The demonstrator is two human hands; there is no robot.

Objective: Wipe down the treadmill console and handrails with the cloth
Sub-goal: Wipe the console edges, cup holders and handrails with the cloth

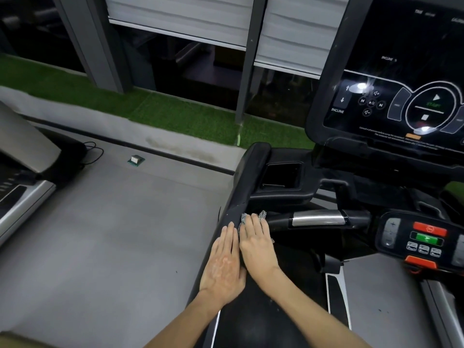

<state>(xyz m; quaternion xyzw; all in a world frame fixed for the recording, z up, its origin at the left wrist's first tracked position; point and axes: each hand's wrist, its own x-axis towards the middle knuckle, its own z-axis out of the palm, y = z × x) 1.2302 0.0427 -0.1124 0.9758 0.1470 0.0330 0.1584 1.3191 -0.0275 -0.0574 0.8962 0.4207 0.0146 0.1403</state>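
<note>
Wiping left handrail (247,159) now: bracing with left hand (223,262), fingers straight, gripping nothing; pressing checked cloth (262,214) onto rail under right hand (258,244), fingers flat and straight. Next, likely: sliding cloth along rail, then crossing right to console (401,96).

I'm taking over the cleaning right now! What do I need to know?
Left hand: flat, fingers straight, resting on the left handrail.
Right hand: flat beside it, pressing the checked cloth onto the same rail.
Cloth: under the right fingers, its edges peeking out past the fingertips, close to the metal grip bar.
Done: wiping is on the left handrail; the picture cannot show which parts are already clean.
Left: probably the rest of that rail, the grip bar, the button panel and the console screen.
</note>
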